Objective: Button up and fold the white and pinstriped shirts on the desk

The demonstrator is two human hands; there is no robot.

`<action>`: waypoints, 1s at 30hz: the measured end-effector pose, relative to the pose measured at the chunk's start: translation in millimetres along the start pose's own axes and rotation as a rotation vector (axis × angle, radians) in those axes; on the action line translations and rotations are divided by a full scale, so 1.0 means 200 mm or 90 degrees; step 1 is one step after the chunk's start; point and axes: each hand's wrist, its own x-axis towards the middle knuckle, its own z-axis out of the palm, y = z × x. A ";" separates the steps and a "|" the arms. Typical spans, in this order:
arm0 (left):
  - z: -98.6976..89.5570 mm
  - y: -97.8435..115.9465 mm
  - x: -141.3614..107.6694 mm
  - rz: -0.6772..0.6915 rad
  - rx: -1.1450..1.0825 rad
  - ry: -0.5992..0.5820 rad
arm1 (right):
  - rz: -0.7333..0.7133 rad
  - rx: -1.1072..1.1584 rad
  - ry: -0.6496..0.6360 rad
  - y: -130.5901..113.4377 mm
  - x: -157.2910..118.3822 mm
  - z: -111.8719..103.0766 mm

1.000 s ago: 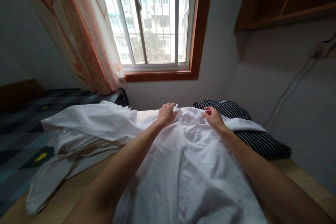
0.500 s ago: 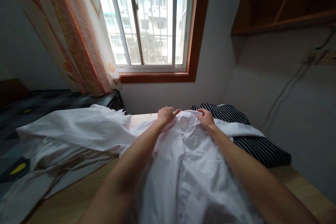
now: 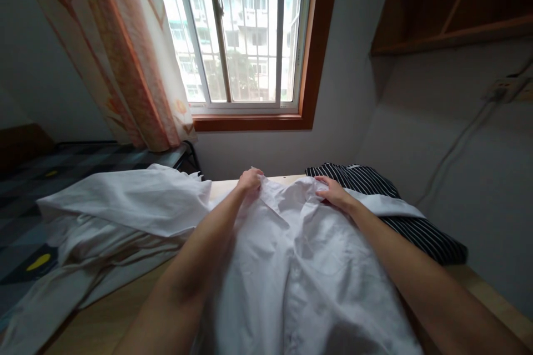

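Note:
A white button-up shirt lies spread front side up on the wooden table, its collar toward the window. My left hand is closed on the left side of the collar area, fingertips pinching the cloth. At the other side of the collar, my right hand grips the fabric between thumb and fingers. The neck opening between the hands is spread apart. One sleeve of the shirt stretches right, over a black-and-white striped cloth item. The lower end of the shirt runs out of view toward me.
More white cloth is heaped at the left, with greyish cloth under it. A dark checked bed stands beyond. The wooden table shows at the front left. A window, a patterned curtain and a shelf surround the spot.
My left hand has moved left with the collar cloth, and the gap between my hands has widened. My right hand stays at its side of the collar. The view has shifted slightly.

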 end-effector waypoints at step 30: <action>-0.25 -0.27 -0.05 -0.178 -0.421 -0.106 | 0.111 0.137 0.236 0.07 0.12 -0.23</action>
